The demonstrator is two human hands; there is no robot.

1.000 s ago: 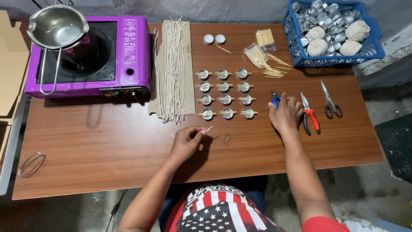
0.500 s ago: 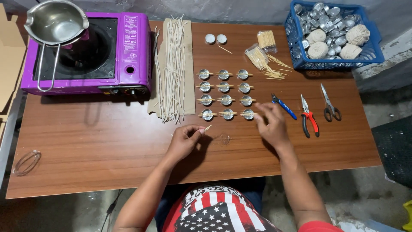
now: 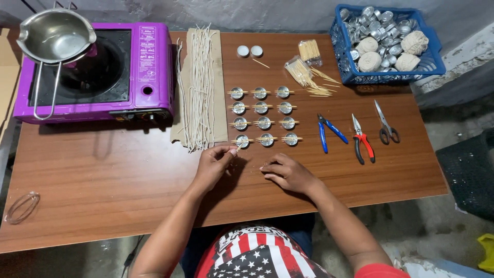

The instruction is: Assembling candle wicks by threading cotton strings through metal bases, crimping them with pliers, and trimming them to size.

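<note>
Twelve small metal cups stand in four rows of three on the desk.
Left hand pinches what looks like a thin stick beside the nearest row; right hand rests loose, holding nothing, with bare desk toward the near edge.

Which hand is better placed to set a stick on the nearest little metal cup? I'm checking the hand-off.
Probably the left hand: it pinches a thin wooden stick beside the nearest metal cup. The right hand lies empty on the table, farther back.
</note>
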